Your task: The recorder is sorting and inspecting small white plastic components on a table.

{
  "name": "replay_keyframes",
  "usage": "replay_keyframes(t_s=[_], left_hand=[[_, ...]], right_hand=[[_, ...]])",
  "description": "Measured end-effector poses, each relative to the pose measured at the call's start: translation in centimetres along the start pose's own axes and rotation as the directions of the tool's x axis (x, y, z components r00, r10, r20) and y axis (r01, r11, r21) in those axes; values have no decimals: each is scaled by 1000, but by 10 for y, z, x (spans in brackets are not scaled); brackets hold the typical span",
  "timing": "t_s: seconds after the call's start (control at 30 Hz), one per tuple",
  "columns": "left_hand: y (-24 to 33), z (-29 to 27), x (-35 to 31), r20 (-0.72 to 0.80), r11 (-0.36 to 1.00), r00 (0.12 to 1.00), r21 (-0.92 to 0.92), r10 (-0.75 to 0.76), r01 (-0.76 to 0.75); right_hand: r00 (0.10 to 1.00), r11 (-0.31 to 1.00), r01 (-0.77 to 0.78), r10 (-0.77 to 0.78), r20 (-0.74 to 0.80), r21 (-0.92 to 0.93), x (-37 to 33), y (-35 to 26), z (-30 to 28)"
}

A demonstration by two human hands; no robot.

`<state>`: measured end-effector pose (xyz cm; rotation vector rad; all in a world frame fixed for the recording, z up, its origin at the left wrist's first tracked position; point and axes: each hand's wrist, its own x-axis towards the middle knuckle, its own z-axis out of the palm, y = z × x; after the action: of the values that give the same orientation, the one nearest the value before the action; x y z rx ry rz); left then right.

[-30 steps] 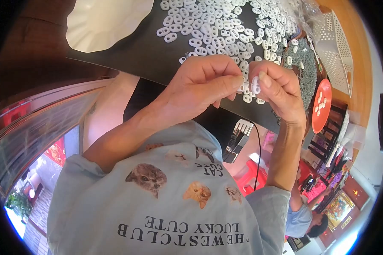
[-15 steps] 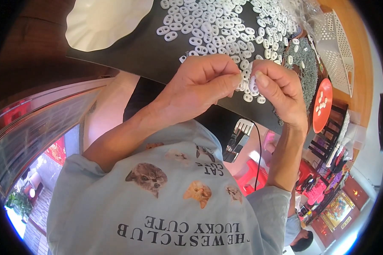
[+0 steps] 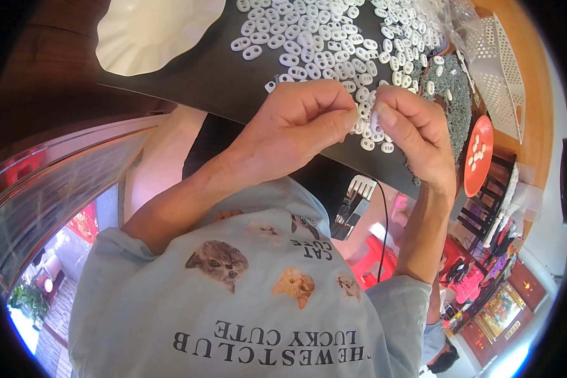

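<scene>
Dish (image 3: pixel 151 31), cream, scalloped: at the desk's (image 3: pixel 220 82) left corner, seemingly set clear of the hands. Left hand (image 3: pixel 305 123): above the near edge, thumb and forefinger pressed together; contents cannot be told. White pieces (image 3: pixel 323 61): loose across the middle, presumably for easy reach. One piece (image 3: pixel 376 128): above the near edge, pinched by the right hand (image 3: pixel 422 129) between thumb and forefinger, probably for fine control. Grey heap (image 3: pixel 450 104): toward the right edge. Red plate (image 3: pixel 472 179): beside that edge, holding light bits. Surface: dark, plain. Room: glazed panel (image 3: pixel 57 201) left, red stool (image 3: pixel 378 255), another person (image 3: pixel 433 340) right.
</scene>
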<state>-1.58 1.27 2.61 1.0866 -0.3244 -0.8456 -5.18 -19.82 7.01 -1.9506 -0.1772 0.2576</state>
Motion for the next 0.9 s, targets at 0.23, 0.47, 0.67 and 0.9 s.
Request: replay_keyframes(t_s=[0.23, 0.47, 0.67, 0.9], left_hand=[[-1, 1, 0, 10, 1000, 1000, -17, 1, 0], [0, 1, 1, 1, 1000, 1000, -8, -7, 7], [-1, 2, 1, 17, 1000, 1000, 15, 2, -3], [-1, 0, 0, 5, 999, 1000, -33, 29, -29]], right_hand=[[999, 998, -34, 34, -3, 51, 0, 3, 1], [1000, 997, -20, 20, -3, 70, 1, 4, 3], [1000, 992, -15, 15, 2, 122, 2, 9, 6], [994, 957, -106, 99, 41, 269, -1, 9, -4]])
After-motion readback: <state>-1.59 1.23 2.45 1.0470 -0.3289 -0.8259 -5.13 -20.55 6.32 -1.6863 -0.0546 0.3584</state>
